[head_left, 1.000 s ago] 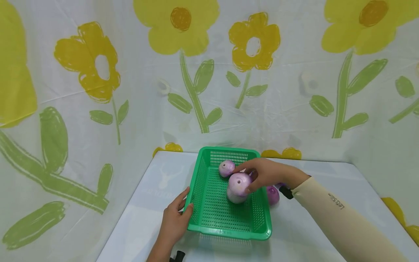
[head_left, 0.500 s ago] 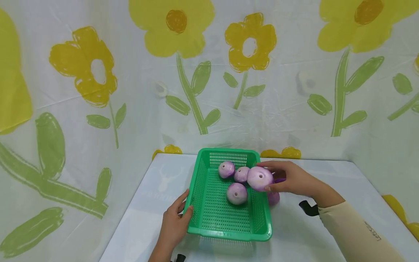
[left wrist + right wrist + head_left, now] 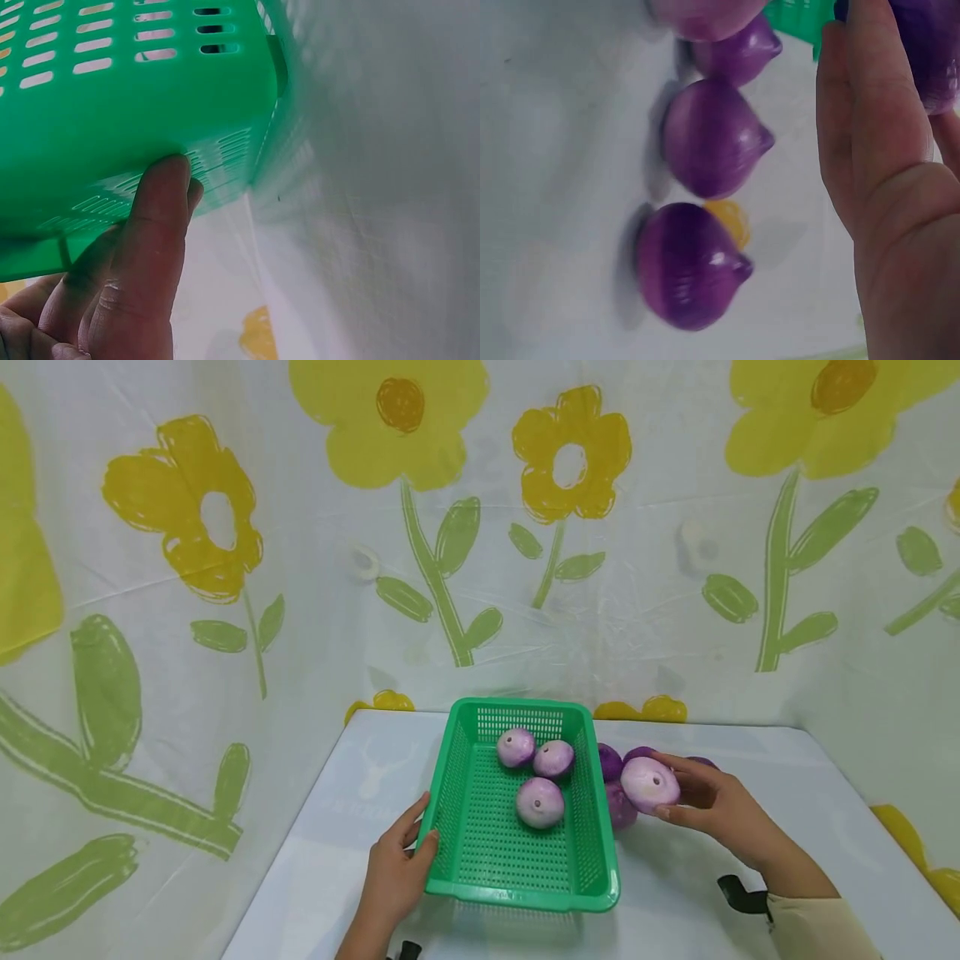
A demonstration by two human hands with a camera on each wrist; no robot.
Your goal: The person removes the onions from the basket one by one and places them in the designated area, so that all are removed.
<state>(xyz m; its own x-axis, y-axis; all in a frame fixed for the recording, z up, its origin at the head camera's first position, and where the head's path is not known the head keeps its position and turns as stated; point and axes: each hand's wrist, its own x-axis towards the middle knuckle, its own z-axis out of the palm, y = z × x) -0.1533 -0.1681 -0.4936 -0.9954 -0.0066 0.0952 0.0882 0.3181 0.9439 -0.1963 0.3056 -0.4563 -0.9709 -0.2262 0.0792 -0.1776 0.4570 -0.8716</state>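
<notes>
In the head view my left hand (image 3: 393, 864) grips the left side of a green perforated plastic basket (image 3: 521, 897), its thumb at the rim. The left wrist view shows those fingers against the basket's outer wall. Three pale purple onions lie inside: one at the back left (image 3: 516, 747), a second onion (image 3: 553, 759) beside it, a third onion (image 3: 540, 802) nearer the front. To the right of the basket my right hand (image 3: 723, 810) holds another onion (image 3: 649, 785) between thumb and fingers, its pale round end facing me.
More purple onions stand outside the basket's right wall, among them one onion (image 3: 621, 807) partly hidden. In the right wrist view several sit in a row, such as the nearest onion (image 3: 690, 266). A flower-printed curtain (image 3: 300, 652) surrounds the white table (image 3: 322, 793).
My right hand has carried the held onion rightward, from over the basket to beyond its right wall. The three onions inside are uncovered to view. The left hand keeps its grip.
</notes>
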